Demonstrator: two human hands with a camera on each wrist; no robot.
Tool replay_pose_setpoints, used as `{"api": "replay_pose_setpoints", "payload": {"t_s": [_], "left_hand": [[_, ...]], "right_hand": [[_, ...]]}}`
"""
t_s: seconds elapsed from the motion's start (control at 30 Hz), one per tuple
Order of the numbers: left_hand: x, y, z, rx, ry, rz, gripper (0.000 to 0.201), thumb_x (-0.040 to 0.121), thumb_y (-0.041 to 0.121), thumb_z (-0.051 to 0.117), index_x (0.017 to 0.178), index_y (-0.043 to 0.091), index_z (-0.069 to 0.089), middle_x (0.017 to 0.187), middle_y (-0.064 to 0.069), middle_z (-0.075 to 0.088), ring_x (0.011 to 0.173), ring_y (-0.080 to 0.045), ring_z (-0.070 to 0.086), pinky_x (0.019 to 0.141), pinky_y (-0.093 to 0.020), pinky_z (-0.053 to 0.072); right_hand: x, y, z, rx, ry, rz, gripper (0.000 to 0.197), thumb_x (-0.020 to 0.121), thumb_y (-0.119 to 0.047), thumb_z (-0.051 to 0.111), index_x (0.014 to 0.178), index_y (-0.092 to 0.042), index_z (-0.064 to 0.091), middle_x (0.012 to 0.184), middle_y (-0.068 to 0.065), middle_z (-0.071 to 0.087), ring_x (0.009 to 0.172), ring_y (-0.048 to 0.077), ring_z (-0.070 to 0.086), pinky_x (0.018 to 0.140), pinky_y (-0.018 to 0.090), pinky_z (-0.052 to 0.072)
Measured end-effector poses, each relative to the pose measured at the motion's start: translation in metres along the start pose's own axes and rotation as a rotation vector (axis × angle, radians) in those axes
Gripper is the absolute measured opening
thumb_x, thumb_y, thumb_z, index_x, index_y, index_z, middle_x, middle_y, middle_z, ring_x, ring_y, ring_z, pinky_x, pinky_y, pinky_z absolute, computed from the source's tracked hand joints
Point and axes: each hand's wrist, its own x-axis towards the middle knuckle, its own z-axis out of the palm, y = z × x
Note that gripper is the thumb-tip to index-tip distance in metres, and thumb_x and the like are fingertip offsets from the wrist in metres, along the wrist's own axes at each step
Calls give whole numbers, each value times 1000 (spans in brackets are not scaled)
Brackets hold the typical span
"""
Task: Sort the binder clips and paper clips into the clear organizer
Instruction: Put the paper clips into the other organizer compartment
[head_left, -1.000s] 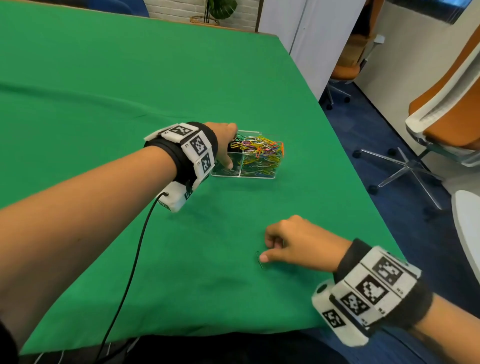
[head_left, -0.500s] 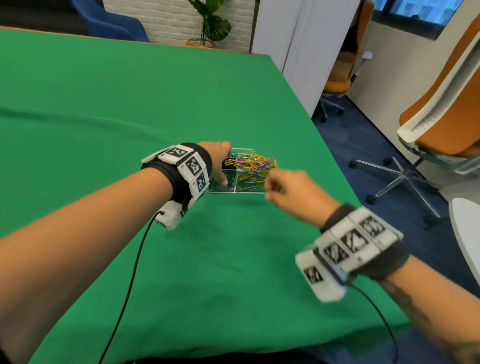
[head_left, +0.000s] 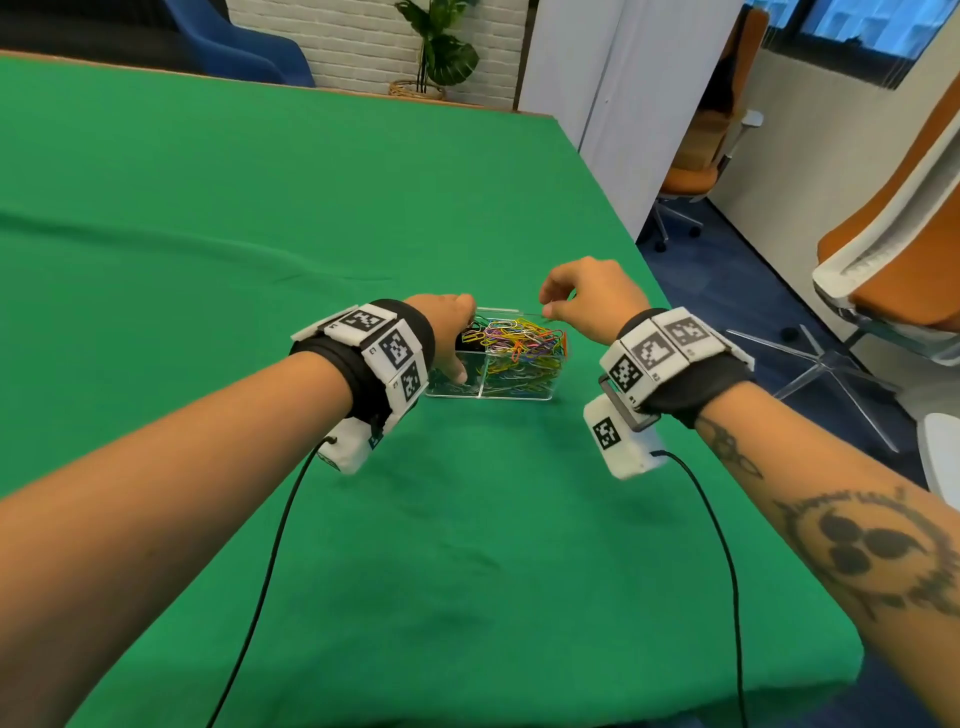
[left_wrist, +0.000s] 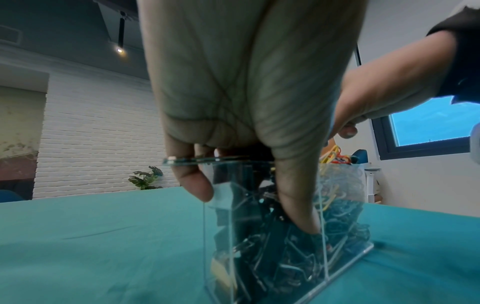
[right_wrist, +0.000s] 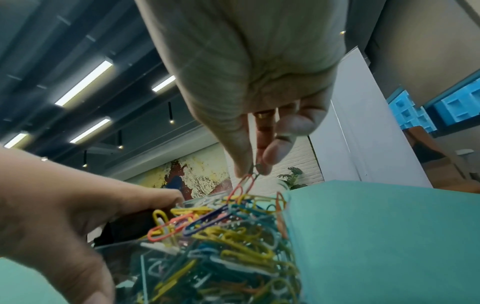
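Organizer (head_left: 491, 387) on green table (head_left: 260, 234); left hand (head_left: 447, 332) clamps it, right hand (head_left: 587, 301) pinches a paper clip (right_wrist: 255, 176).

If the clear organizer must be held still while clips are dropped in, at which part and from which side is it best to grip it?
Probably grip the clear organizer at its left wall, coming down from above, as the left hand does: thumb on the near wall, fingers over the rim. The walls are straight, upright and thin, so they fit a pinch. This also leaves the heaped paper clips side free for the right hand.
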Motion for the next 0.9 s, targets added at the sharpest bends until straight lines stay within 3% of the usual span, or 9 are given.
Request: {"api": "replay_pose_setpoints", "payload": {"t_s": [0.23,0.37,0.47,0.53,0.63,0.73,0.9], "left_hand": [[-3,1,-2,-14,-5,-5,69,75,33,75,125,2,38,127,-14,52,113,-32,54,92,-39,43],[-6,1,-2,-40,-2,-16,73,74,34,75,129,4,35,130,-14,51,116,-31,53,94,-40,43],[-11,-3,1,-56,80,2,102,64,43,79,142,14,21,141,-10,42,128,-28,44,105,-46,37],[-20,-10,2,-79,185,-21,119,55,51,82,147,23,11,144,-9,38,132,-28,39,109,-52,30],[-33,-25,11,-232,278,-92,127,49,50,84,147,23,9,140,-12,40,129,-29,40,106,-51,36],[-43,-36,20,-438,270,-163,118,52,38,87,145,17,18,137,-14,44,121,-30,49,104,-45,41],[-40,-38,25,-637,297,-190,73,65,18,82,128,10,47,119,-14,59,86,-25,61,90,-37,50]], "right_hand": [[-17,22,-15,162,176,59,19,85,-12,59,103,-9,67,107,10,68,102,25,60,93,32,45],[-33,41,10,137,27,179,30,85,-1,49,112,-7,62,111,15,65,91,25,56,81,32,47],[-44,43,31,238,-153,239,43,83,-1,57,126,-5,51,117,16,61,87,20,52,59,20,46],[-49,40,42,387,-213,260,56,82,-4,65,133,-5,42,120,14,57,89,20,52,54,20,48],[-49,38,52,587,-209,291,66,80,-8,69,137,-8,36,114,10,52,94,22,54,57,24,52],[-45,34,56,634,-175,290,65,79,-9,70,135,-12,37,108,6,46,94,23,54,56,25,53],[-41,32,59,618,-123,271,58,80,-15,70,130,-13,41,106,5,47,89,23,56,53,24,52]]}}
